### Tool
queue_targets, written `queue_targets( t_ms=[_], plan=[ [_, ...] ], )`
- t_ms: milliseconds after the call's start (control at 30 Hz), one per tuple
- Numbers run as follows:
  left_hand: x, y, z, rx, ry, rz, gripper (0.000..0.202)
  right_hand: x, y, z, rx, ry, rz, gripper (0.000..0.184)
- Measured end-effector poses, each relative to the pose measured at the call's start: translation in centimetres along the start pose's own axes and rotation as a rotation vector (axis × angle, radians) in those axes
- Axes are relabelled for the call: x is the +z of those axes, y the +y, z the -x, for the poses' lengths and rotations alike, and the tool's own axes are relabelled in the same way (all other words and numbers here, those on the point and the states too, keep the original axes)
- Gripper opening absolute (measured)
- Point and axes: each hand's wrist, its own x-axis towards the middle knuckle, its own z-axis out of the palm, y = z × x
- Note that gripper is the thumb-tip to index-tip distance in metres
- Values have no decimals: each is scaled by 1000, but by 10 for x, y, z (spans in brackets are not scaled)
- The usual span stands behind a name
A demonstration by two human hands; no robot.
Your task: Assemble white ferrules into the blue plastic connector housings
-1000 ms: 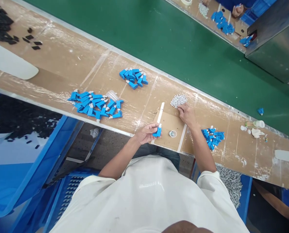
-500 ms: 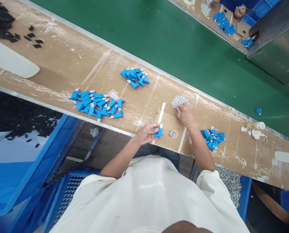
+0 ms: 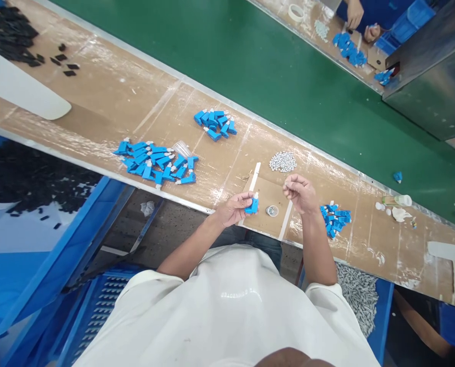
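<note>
My left hand [image 3: 233,209] grips a blue plastic part [image 3: 252,205] with a white tip pointing up, just above the bench's near edge. Raised over the bench, my right hand [image 3: 300,192] has its thumb and fingertips pinched together; whatever is between them is too small to make out. Beyond it lies a pile of small grey-white pieces [image 3: 283,161]. Between my hands a small clear round cup [image 3: 272,210] stands on a cardboard sheet [image 3: 267,188]. A pile of blue parts [image 3: 336,219] is to the right of my right forearm.
More blue parts lie in a left heap [image 3: 154,160] and a farther heap [image 3: 215,124]. A green conveyor belt [image 3: 227,61] runs behind the bench. Blue crates [image 3: 78,219] stand below at left. Across the belt, a co-worker's hands [image 3: 354,14] hover near blue parts.
My right hand has drawn back from the grey-white pile toward me, fingers pinched. My left hand stays almost in place with the blue part.
</note>
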Motion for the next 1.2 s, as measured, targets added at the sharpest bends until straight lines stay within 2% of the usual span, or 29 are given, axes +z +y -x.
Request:
queue_targets(
  t_ms=[67,167,300,400,567,867,1200],
  plan=[
    [14,3,4,24,-19,-28,47,9,-2,23,43,-45,-171,26],
    [36,7,12,66,-34,-70,47,24,-4,48,59,-48,-292,27],
    [60,9,23,93,-25,-122,48,33,-6,65,24,-35,-363,26],
    [70,7,26,108,-1,-138,51,35,-6,70,28,-25,-358,26],
    [73,4,25,112,47,-153,53,39,-7,78,38,9,-329,30],
    [74,6,28,151,51,-200,50,51,-13,91,-92,53,-263,33],
    [72,6,27,227,88,-248,50,54,-4,90,-141,112,-170,30]
  ],
)
